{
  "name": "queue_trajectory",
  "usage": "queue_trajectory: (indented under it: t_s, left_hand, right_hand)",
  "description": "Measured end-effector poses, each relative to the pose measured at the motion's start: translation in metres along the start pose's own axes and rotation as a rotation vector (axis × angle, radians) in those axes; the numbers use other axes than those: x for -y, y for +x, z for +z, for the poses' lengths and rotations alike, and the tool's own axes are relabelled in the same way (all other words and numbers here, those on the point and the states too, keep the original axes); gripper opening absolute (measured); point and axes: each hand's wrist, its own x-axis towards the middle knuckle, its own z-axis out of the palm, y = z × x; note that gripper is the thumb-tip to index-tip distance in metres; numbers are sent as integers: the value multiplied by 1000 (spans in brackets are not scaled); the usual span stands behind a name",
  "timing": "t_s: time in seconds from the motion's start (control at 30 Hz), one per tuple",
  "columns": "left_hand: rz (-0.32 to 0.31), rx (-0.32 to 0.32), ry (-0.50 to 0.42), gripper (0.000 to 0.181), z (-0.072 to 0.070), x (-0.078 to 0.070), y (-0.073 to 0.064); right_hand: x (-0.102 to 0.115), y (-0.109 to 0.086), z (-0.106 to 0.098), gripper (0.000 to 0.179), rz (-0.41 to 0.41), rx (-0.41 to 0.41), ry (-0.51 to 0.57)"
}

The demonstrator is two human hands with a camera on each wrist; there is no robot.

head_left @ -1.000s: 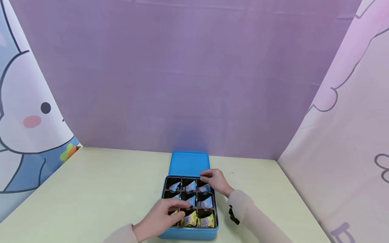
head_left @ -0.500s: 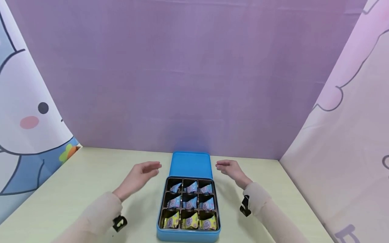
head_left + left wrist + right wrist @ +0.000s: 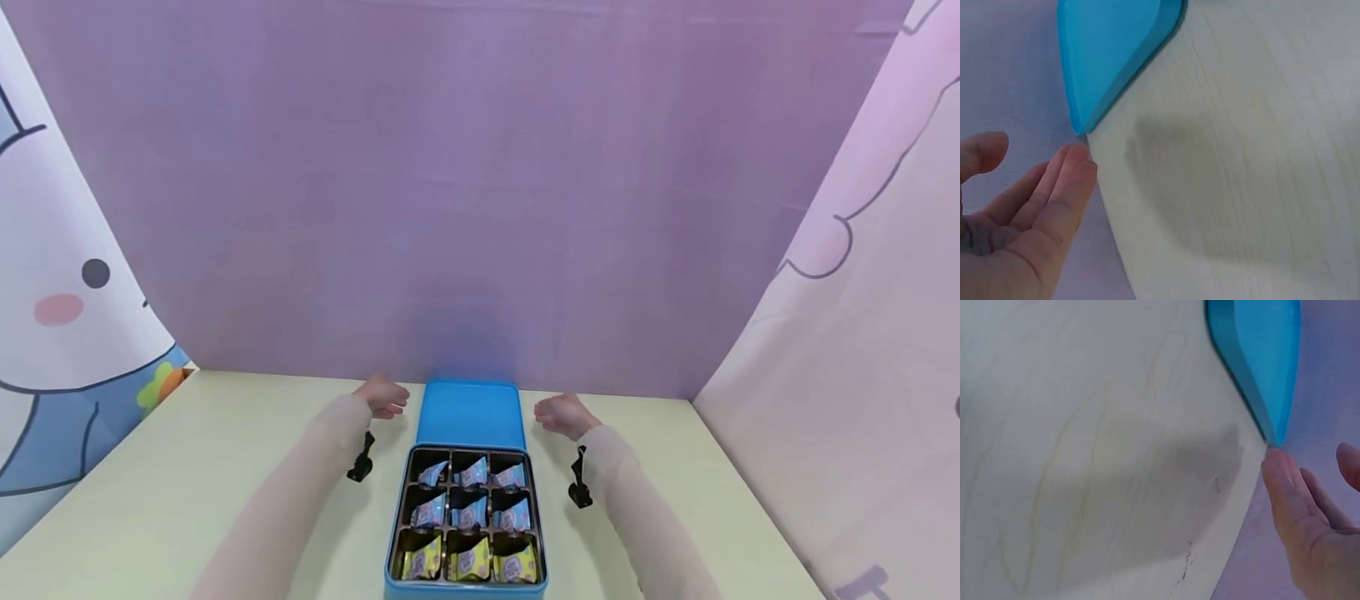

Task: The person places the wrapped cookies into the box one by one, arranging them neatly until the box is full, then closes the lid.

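Note:
A blue tin (image 3: 465,592) lies open near the table's front, its blue lid (image 3: 471,414) folded back toward the purple backdrop. Inside, a dark divided tray (image 3: 450,533) holds wrapped pieces: blue packets (image 3: 470,514) in the back and middle rows, yellow packets (image 3: 470,561) in the front row. My left hand (image 3: 384,395) is just left of the lid, its fingers loosely extended and holding nothing. On the lid's other side, my right hand (image 3: 564,415) has relaxed fingers and nothing in it. In both wrist views the fingertips are close to a far corner of the lid.
The pale table (image 3: 247,442) runs back to a purple backdrop (image 3: 480,192). Printed cloth panels stand at the left (image 3: 82,333) and right (image 3: 862,400). A black strap (image 3: 362,458) hangs from the left wrist, another strap (image 3: 580,479) from the right.
From over the tin, my left hand has moved left and then forward beside the lid. My right hand has drawn away from the tin's back right corner to the lid's right side.

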Motion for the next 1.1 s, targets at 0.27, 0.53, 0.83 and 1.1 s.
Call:
queue_trajectory:
  t_s: [0.27,0.53,0.83,1.1]
  left_hand:
    - [-72,-30,-49,35,32,24,26]
    - [-69,-101,-106,34,45,14,27]
    - [-67,-218,69,16,53,12,7]
    - [-45,-260,239,20,58,8,-3]
  right_hand:
    - [-17,5,16,37,69,-68,96]
    - [-13,4,19,40,88,-69,130]
    - [-16,-2,38,33,16,-249,-112]
    - [-13,-7,45,29,30,-351,-286]
